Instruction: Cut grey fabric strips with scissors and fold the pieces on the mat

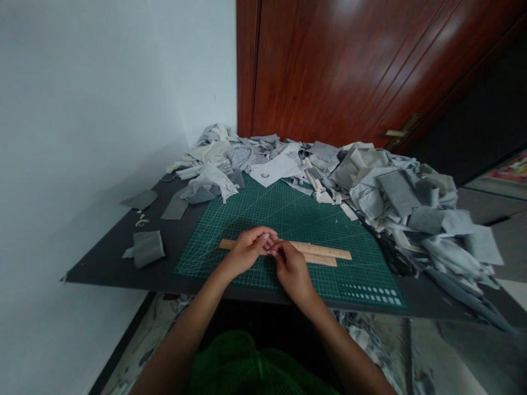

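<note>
My left hand [250, 248] and my right hand [292, 267] meet over the middle of a green cutting mat [272, 211]. The fingers of both are curled and pressed together at the tips; whatever lies between them, if anything, is too small or hidden to name. Just beneath them a longer wooden ruler [325, 250] lies across the mat. A shorter wooden ruler [323, 259] rests along its near side, partly covered by my right hand. I cannot tell whether either hand touches the rulers.
Grey and cream fabric scraps [222, 159] heap along the back, with a bigger pile [395, 192] at right. A white paper [275, 169] lies at the mat's far edge. A folded grey cloth piece [148, 248] sits on the dark table [111, 269] at left. Behind stands a wooden door [329, 71].
</note>
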A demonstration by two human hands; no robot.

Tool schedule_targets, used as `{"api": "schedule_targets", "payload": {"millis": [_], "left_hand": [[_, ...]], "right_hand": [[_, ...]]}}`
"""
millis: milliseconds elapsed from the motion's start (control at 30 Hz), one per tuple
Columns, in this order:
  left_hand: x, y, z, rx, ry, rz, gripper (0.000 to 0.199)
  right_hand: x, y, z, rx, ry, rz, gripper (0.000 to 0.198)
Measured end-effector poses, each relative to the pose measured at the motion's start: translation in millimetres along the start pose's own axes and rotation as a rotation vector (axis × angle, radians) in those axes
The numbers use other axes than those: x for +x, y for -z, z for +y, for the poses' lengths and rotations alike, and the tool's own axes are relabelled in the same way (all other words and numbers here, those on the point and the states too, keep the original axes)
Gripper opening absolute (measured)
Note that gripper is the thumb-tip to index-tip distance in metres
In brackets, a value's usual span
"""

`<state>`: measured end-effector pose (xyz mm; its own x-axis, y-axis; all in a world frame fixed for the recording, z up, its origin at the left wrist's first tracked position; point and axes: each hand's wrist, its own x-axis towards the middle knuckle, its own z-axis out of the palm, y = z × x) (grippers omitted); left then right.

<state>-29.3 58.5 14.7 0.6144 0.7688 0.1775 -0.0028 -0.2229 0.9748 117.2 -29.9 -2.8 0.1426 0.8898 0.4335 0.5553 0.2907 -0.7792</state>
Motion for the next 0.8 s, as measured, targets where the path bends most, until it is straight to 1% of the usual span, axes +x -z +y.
{"api": "schedule_targets", "payload": {"millis": [67,133,267,367,467,533,633,700,800], "left_hand": [[-0.3,3.4,-1.0,-0.105,0.025,-0.01,0.048],[-1.3,7.7,-2.6,-0.147,0.063,-0.033,0.058],[-4.7,15.8,-3.6,-0.125,0.118,-0.081,0.07],[-8.1,17.9,-0.3,-0.073,0.124,-0.105,0.072],[-11.1,17.0,4.6,-0.037,0.123,-0.101,0.076],[-12.3,16.4,6.0,-0.05,0.141,-0.113,0.081],[-12.7,16.9,2.2,-0.042,0.156,-0.106,0.088],[-12.3,17.8,-2.9,-0.032,0.15,-0.104,0.091],[-12.1,18.9,-8.9,-0.066,0.149,-0.136,0.094]], "right_hand": [[-0.7,-1.6,-0.4,-0.004,-0.001,0.001,0.018],[-1.2,-2.2,-0.4,-0.009,0.001,-0.001,0.018],[-0.6,-1.9,0.2,-0.021,0.009,-0.006,0.017],[1.0,0.0,-1.8,-0.032,0.027,-0.022,0.021],[1.0,3.7,-8.0,-0.04,0.051,-0.044,0.024],[-0.3,5.5,-13.3,-0.054,0.081,-0.056,0.023],[-1.9,4.0,-18.8,-0.177,0.154,-0.064,0.021],[-1.7,0.3,-18.9,-0.262,0.205,-0.09,0.022],[-0.4,-4.8,-15.6,-0.297,0.246,-0.146,0.025]]}}
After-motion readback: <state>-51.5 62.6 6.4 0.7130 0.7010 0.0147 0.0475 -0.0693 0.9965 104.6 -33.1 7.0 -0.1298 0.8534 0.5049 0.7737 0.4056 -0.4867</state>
